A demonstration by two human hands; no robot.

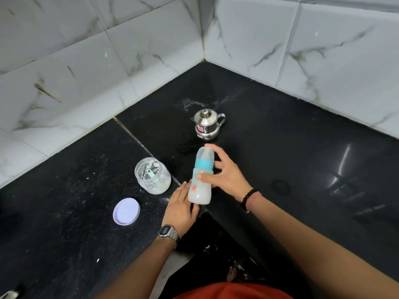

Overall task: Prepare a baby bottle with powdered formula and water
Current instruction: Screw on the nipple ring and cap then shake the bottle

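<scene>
The left hand (180,209) lies flat against the base of the bottle (200,180), fingers straight. The right hand (226,173) curls round its middle, thumb in front. The bottle stands capped at the table (64,244) edge, cloudy white liquid inside: probably mixing is next, needing a firm shake. Beyond, the jar (152,175) stays open.

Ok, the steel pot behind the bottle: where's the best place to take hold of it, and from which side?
Take the steel pot by its loop handle, which sticks out on the right, opposite the spout. Come in from the right with the right hand, the nearer one. The body is round and polished, likely slippery, and the lid knob would probably only lift the lid.
</scene>
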